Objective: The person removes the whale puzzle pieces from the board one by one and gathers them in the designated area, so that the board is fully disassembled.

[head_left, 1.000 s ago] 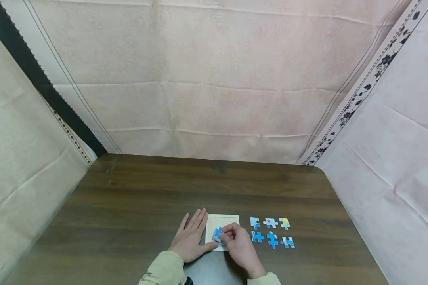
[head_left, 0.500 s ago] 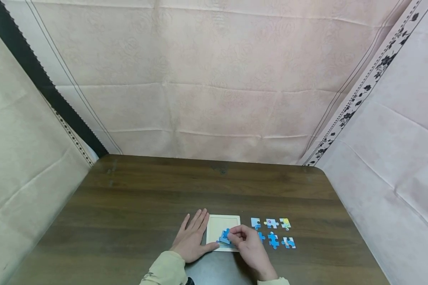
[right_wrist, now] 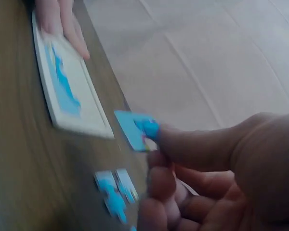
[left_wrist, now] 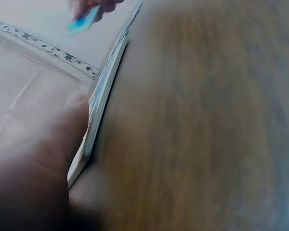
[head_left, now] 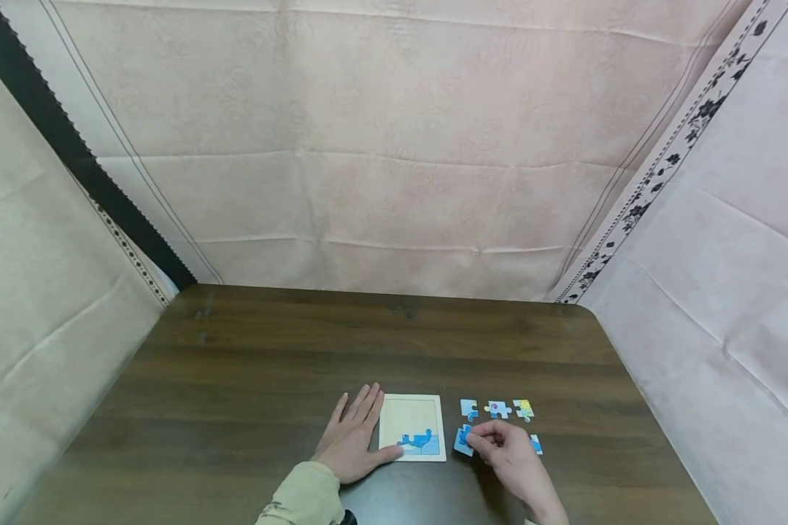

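My left hand (head_left: 351, 441) lies with straight fingers along the left side of a cream puzzle tray (head_left: 403, 408), its thumb on the tray's lower left edge. Along the bottom of the tray lie joined blue jigsaw pieces (head_left: 427, 445). Just right of the tray, my right hand (head_left: 512, 456) pinches a light-blue jigsaw piece (head_left: 460, 445) between thumb and fingers. The right wrist view shows that piece (right_wrist: 130, 127) raised and tilted above the table. In the left wrist view, the left thumb (left_wrist: 70, 130) touches the tray's edge.
Behind the right hand, several loose pieces lie in a row, among them a yellow-patterned piece (head_left: 523, 409) and a pale piece (head_left: 497, 410). The hand partly covers a nearer row, with one blue piece (head_left: 535, 444) showing. Pale cloth (head_left: 394, 146) surrounds the brown table (head_left: 269, 350).
My right hand has moved right, from over the tray to beside it, still pinching a blue piece. Joined blue pieces in the tray are now uncovered. The left hand has stayed put.
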`<state>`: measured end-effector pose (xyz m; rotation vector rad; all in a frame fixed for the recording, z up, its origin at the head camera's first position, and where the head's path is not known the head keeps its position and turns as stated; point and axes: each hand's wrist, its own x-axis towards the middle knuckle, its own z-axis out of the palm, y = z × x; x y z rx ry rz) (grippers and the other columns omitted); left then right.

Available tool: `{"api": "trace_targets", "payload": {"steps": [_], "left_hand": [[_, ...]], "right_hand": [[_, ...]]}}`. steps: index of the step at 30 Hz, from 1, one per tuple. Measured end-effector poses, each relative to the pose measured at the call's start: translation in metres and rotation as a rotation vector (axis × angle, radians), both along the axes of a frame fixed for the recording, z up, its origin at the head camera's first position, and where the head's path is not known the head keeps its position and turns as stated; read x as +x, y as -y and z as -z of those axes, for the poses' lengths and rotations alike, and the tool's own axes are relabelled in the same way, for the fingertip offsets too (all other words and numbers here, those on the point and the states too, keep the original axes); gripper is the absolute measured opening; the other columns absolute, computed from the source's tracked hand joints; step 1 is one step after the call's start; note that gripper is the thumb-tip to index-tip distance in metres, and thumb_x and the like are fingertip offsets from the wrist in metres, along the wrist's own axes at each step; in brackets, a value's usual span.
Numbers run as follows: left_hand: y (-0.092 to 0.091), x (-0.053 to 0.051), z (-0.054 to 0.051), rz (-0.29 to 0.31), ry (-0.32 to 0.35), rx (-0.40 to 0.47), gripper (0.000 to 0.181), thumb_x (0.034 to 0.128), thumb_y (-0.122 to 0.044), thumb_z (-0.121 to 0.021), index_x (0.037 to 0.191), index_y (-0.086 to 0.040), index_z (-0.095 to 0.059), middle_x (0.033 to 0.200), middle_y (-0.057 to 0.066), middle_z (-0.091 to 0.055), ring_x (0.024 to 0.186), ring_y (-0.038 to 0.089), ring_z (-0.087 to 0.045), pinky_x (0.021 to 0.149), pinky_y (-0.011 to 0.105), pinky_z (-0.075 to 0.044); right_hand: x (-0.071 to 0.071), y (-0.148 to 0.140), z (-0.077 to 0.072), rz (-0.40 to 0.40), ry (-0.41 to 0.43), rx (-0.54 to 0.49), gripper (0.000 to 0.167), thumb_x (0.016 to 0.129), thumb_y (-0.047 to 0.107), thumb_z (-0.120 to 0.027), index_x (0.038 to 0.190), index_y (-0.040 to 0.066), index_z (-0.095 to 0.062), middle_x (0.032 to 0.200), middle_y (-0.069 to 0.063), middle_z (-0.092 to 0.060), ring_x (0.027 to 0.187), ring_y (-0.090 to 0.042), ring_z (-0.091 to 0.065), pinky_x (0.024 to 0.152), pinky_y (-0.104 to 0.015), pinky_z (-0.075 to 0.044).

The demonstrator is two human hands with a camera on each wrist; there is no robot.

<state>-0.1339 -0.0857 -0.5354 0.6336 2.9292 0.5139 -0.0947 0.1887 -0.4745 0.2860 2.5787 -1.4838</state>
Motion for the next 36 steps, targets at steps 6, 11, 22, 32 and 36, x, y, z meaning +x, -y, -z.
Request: {"api": "trace_targets", "payload": {"steps": [6, 11, 22, 32, 36], "left_hand": [[0.002, 0.0, 0.003, 0.004, -0.003, 0.008, 0.109, 0.08, -0.083, -0.042, 0.156, -0.009, -0.019, 0.163, 0.005, -0.012, 0.149, 0.023, -0.007, 0.117, 0.052, -0.001], [0.001, 0.0, 0.004, -0.003, -0.007, 0.001, 0.109, 0.0795, -0.085, -0.04, 0.156, -0.01, -0.019, 0.163, 0.004, -0.011, 0.149, 0.022, -0.006, 0.117, 0.052, 0.0], [0.001, -0.001, 0.005, -0.011, -0.007, 0.0, 0.109, 0.0792, -0.086, -0.038, 0.157, -0.011, -0.018, 0.163, 0.002, -0.009, 0.149, 0.02, -0.005, 0.117, 0.05, 0.001], [0.001, -0.001, 0.004, -0.012, 0.002, 0.01, 0.109, 0.0792, -0.086, -0.038, 0.157, -0.012, -0.017, 0.163, 0.001, -0.009, 0.149, 0.02, -0.004, 0.117, 0.05, 0.002], [0.0, -0.001, 0.005, -0.011, -0.005, 0.012, 0.109, 0.0792, -0.086, -0.038, 0.157, -0.011, -0.018, 0.163, 0.002, -0.009, 0.149, 0.02, -0.005, 0.117, 0.05, 0.001]], "right_hand": [[0.005, -0.02, 0.002, -0.032, 0.062, 0.159, 0.011, 0.088, 0.02, -0.073, 0.087, 0.01, -0.071, 0.074, 0.002, -0.063, 0.068, -0.015, -0.052, 0.058, -0.028, -0.044], [0.006, -0.026, 0.004, -0.078, 0.091, 0.208, 0.011, 0.087, 0.021, -0.074, 0.086, 0.01, -0.072, 0.077, 0.003, -0.064, 0.069, -0.016, -0.05, 0.06, -0.03, -0.043], [0.01, -0.021, 0.012, -0.106, 0.015, 0.256, 0.01, 0.083, 0.012, -0.077, 0.08, 0.008, -0.068, 0.073, 0.003, -0.061, 0.066, -0.014, -0.05, 0.056, -0.027, -0.044], [0.008, -0.015, 0.014, -0.07, 0.086, 0.376, 0.01, 0.082, 0.014, -0.079, 0.078, 0.014, -0.069, 0.075, 0.005, -0.061, 0.067, -0.015, -0.05, 0.06, -0.032, -0.043], [0.007, -0.013, 0.012, -0.059, 0.1, 0.407, 0.011, 0.081, 0.015, -0.079, 0.078, 0.016, -0.069, 0.075, 0.005, -0.062, 0.068, -0.015, -0.05, 0.061, -0.033, -0.042]]}}
